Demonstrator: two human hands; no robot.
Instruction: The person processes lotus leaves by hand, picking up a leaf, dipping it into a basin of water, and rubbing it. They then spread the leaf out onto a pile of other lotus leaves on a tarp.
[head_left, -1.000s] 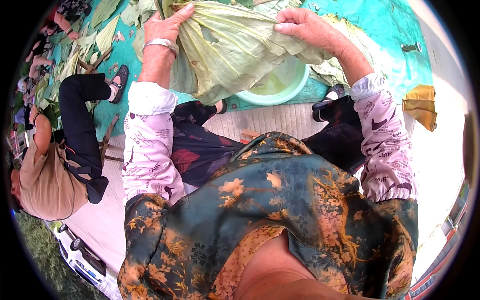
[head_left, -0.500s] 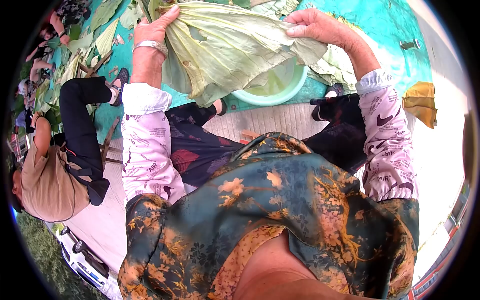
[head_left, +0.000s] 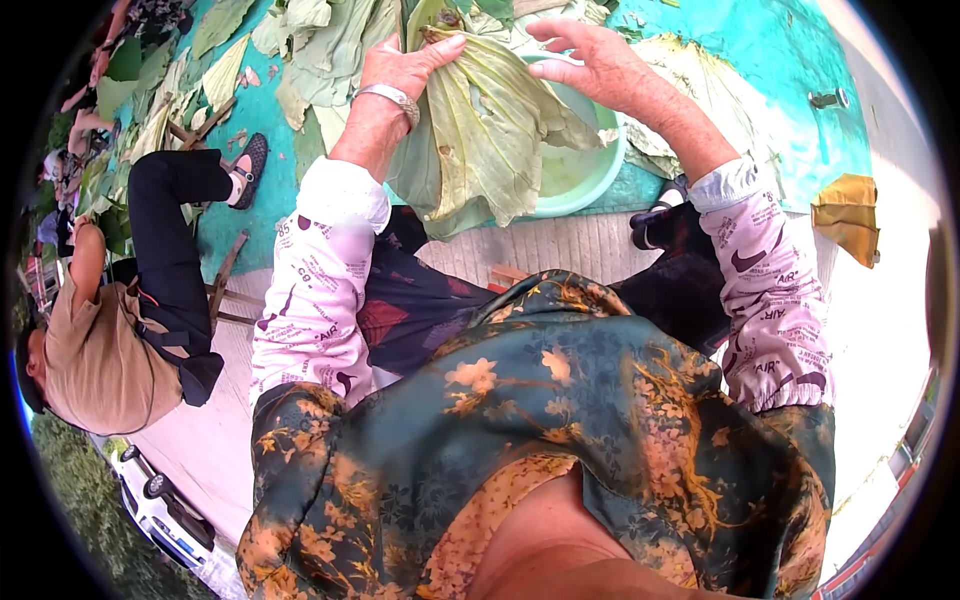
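My left hand grips a large pale green leaf near its top, thumb laid over the front. The leaf hangs down in folds, its veins showing, and its lower right part covers some of a light green basin. Pale liquid shows inside the basin. My right hand is held above the basin, fingers apart, with nothing in it. To its right lies a spread of pale, dried-looking leaves.
A teal ground sheet carries many loose leaves at the left. A metal cylinder lies at the right, near a brown folded piece. Another person sits at the left beside wooden legs.
My right hand has let go of the leaf's right side. My left hand has moved right with the leaf, which now hangs narrower and folded, uncovering more of the basin.
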